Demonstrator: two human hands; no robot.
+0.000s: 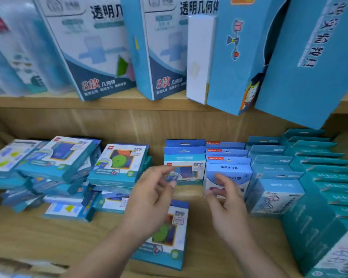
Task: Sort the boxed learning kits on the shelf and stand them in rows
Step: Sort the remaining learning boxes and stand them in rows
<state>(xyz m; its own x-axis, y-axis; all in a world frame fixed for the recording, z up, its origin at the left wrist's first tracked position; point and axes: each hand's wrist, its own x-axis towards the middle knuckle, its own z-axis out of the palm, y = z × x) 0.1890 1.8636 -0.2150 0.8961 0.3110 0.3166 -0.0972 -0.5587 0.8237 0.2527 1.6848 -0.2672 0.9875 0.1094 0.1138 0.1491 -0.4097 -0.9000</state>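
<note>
My left hand (149,199) and my right hand (227,205) hover over the lower wooden shelf (48,235), fingers loosely curled, holding nothing. Under my left hand one teal maths kit (175,235) lies flat on the shelf. Behind the hands stand rows of upright kits: a short row of teal maths boxes (184,167) and a row of light blue boxes (228,173). My right fingertips are close to the front light blue box. At the left, several kits lie in loose, tilted piles (58,157), with another pile (119,163) beside them.
More upright rows of blue boxes (275,189) and teal boxes (319,177) fill the right side. The upper shelf (109,101) carries large leaning geometry kits (92,47) and tall blue boxes (309,57) that overhang its edge.
</note>
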